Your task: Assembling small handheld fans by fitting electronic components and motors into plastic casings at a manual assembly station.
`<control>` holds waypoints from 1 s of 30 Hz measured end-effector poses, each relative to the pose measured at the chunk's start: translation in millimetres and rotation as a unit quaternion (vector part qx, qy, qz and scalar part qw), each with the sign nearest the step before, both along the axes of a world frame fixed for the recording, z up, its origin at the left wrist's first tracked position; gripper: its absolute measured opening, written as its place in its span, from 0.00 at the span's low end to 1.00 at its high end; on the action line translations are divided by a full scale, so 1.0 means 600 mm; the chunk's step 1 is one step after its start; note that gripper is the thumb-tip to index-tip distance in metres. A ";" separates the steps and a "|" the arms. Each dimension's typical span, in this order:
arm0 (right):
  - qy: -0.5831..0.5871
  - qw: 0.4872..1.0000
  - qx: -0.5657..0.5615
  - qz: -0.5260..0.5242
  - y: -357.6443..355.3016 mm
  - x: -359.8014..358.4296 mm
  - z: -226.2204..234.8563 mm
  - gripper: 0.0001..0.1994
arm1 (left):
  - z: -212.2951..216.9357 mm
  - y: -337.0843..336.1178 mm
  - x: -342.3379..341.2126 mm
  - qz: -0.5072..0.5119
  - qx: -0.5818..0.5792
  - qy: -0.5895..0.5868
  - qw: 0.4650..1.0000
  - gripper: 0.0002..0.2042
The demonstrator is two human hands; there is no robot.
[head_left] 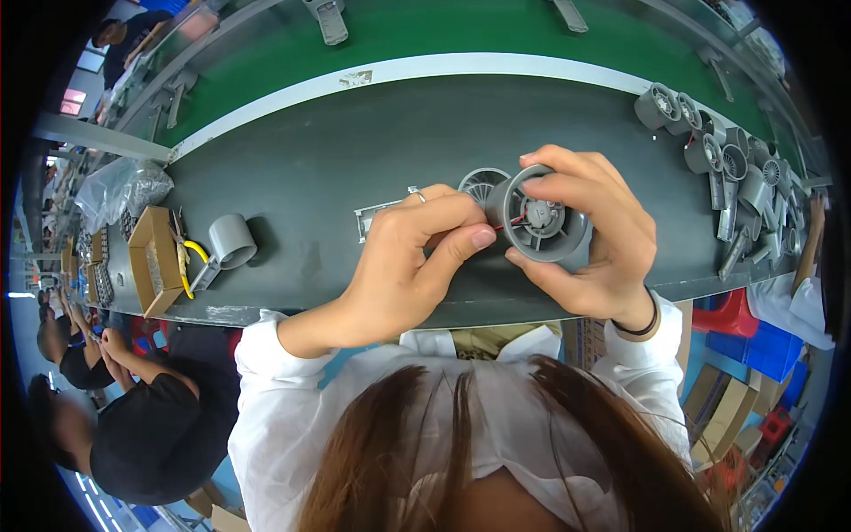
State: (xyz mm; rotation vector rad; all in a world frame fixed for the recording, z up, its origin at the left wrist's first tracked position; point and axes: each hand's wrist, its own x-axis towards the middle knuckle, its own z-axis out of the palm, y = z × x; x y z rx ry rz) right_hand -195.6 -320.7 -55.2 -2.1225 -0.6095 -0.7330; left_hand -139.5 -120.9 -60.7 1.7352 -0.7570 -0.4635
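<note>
My right hand (596, 235) is wrapped round a grey cylindrical fan housing (514, 213), its open mouth tilted toward me and a spoked motor mount (539, 217) inside. A short red wire (503, 225) runs from the housing to the fingertips of my left hand (421, 253), which are pinched together on it. Behind the housing shows a round grey grille (481, 182) with radial vanes, partly covered. A grey frame-like plastic part (368, 222) sticks out beyond my left hand; its other end is hidden, and I cannot tell whether the hand touches it.
Many grey fan housings and handles (749, 182) are heaped at the right. On the left stand a cardboard box (155, 266), yellow-handled pliers (195, 253), another grey housing with handle (232, 241) and a plastic bag (124, 191). A green conveyor (461, 31) lies beyond the white rail (443, 64). Co-workers sit to the left.
</note>
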 end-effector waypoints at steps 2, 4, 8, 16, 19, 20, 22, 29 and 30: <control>-0.010 1.000 0.022 -0.019 -0.002 -0.009 -0.002 0.23 | 0.002 -0.005 -0.006 0.008 -0.016 0.016 1.000 0.04; -0.004 0.999 0.030 -0.025 -0.005 -0.016 -0.003 0.23 | -0.010 -0.016 -0.013 0.025 -0.050 -0.005 0.998 0.04; 0.040 0.996 0.066 -0.048 -0.018 -0.025 -0.001 0.23 | 0.000 -0.023 -0.014 0.064 -0.045 -0.034 0.996 0.04; 0.023 0.997 0.061 -0.046 -0.019 -0.027 0.007 0.20 | -0.014 -0.021 -0.008 -0.006 -0.131 0.122 0.984 0.08; 0.064 0.994 0.081 -0.042 -0.018 -0.028 0.016 0.19 | -0.013 -0.020 -0.001 -0.014 -0.154 0.106 0.982 0.07; 0.079 0.992 0.092 -0.034 -0.018 -0.027 0.017 0.18 | -0.014 -0.020 0.002 -0.015 -0.157 0.116 0.981 0.07; 0.095 0.990 0.105 -0.028 -0.019 -0.025 0.017 0.17 | -0.014 -0.018 0.006 -0.016 -0.158 0.128 0.979 0.07; 0.120 0.981 0.151 0.013 -0.023 -0.017 -0.004 0.20 | -0.018 -0.015 0.020 -0.027 -0.154 0.201 0.967 0.08; 0.124 0.980 0.153 0.009 -0.023 -0.017 -0.004 0.20 | -0.020 -0.015 0.022 -0.032 -0.159 0.205 0.965 0.08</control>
